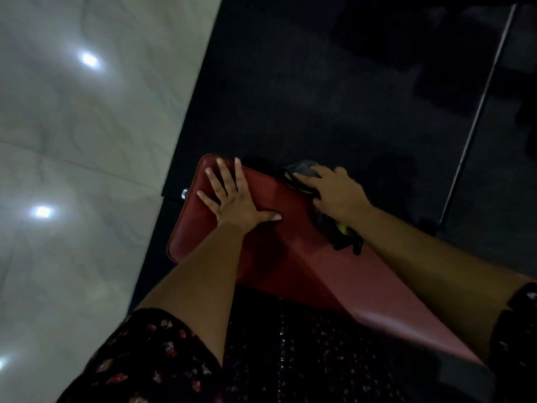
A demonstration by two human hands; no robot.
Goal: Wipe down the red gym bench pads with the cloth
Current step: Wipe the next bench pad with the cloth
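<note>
Head view: red bench pad (290, 257) runs diagonally from lower right up to centre, over dark floor mat (290, 97), pale glossy tile (87, 141) to the left. Left hand (235, 199) lies flat on the pad's far end, fingers spread wide, holding nothing. Right hand (338, 193) lies on the dark cloth (303, 167) at the pad's right edge, fingers laid out over it, pressing, not pinching. Cloth trails under the wrist, hanging off the edge. Small metal knob (184, 194) sits just beside the pad's left side. Floral sleeve (151, 353) low in the frame.
</note>
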